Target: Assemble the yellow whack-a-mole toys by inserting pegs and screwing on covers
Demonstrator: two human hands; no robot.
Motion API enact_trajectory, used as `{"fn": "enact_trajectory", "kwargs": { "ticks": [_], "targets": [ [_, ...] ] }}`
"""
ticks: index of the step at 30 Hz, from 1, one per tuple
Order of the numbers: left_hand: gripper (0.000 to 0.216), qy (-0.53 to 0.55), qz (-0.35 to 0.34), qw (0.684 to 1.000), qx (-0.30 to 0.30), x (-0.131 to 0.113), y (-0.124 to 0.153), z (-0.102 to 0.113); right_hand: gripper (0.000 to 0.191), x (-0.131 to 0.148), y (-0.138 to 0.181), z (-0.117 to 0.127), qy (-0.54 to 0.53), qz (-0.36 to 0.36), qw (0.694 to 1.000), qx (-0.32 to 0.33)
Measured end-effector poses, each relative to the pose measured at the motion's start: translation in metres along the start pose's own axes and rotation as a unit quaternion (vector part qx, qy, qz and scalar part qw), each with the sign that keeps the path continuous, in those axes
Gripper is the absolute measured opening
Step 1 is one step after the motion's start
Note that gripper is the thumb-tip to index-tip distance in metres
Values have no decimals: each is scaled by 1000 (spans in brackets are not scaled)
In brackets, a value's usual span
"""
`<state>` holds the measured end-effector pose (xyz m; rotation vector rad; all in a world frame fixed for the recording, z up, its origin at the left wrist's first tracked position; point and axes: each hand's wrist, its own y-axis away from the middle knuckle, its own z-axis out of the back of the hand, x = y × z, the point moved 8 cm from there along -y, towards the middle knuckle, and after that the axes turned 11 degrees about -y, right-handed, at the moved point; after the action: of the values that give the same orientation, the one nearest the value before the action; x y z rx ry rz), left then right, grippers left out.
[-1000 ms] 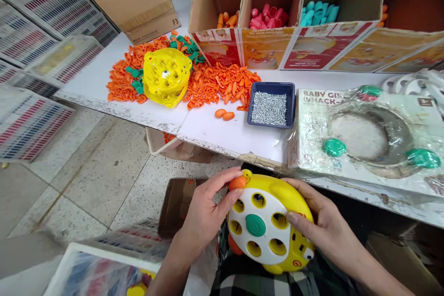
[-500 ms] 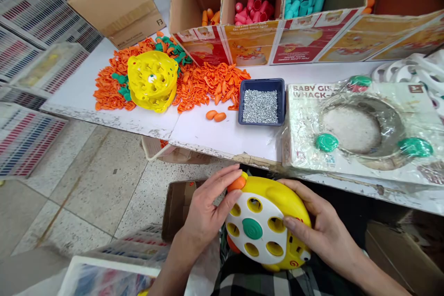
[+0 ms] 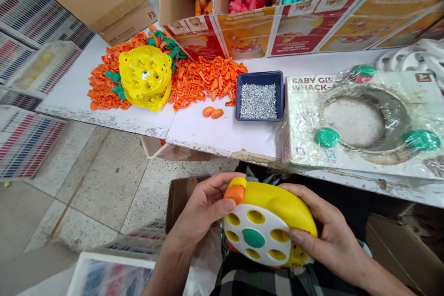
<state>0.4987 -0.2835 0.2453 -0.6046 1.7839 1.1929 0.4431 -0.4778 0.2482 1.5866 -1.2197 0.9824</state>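
Observation:
Above my lap I hold a yellow plastic toy (image 3: 277, 196) with a white round-holed face plate (image 3: 264, 229) and a green centre button (image 3: 253, 237). My left hand (image 3: 203, 210) is closed around its upper left corner, thumb pressed on an orange foot-like piece (image 3: 235, 193). Behind that piece a yellow tab stands up. My right hand (image 3: 328, 231) grips the toy's right end, thumb on the front near a hole and fingers over the top. A second orange piece at the lower left is mostly hidden.
On the white table lie orange parts (image 3: 204, 81), stacked yellow shells (image 3: 145, 76), two orange ovals (image 3: 212, 112) and a dark blue tray (image 3: 282, 97) of small metal screws. At right is a plastic-wrapped box (image 3: 305, 101). Divided cardboard bins (image 3: 248, 27) stand behind.
The toy has tilted, so its face plate looks more foreshortened. My left fingers have slid back off the top of the orange piece, uncovering the yellow tab. The view has shifted slightly.

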Motion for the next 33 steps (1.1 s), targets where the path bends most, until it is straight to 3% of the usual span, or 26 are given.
{"fn": "enact_trajectory", "kwargs": {
  "ticks": [4, 10, 13, 19, 23, 29, 33],
  "targets": [
    [36, 41, 31, 999, 9, 2, 1, -4, 50, 0, 3, 2, 15, 2, 1000, -4],
    [29, 35, -8, 999, -24, 2, 4, -2, 47, -6, 1, 2, 19, -15, 1000, -4],
    [32, 42, -11, 999, -28, 2, 3, 0, 47, -8, -5, -3, 23, -54, 997, 46],
    [32, 27, -8, 1000, 9, -13, 5, -8, 50, 24, -27, -21, 191, 3, 973, 129],
    [32, -10, 3, 999, 42, -22, 9, -23, 41, 42, -37, -36, 164, 8, 976, 142],
    [26, 18, -1, 998, 67, -26, 7, -42, 15, 41, -38, -40, 179, -26, 971, 156],
    [28, -9, -24, 997, 75, -28, 9, -44, 30, 46, -35, -34, 182, -30, 974, 134]
  ]
}}
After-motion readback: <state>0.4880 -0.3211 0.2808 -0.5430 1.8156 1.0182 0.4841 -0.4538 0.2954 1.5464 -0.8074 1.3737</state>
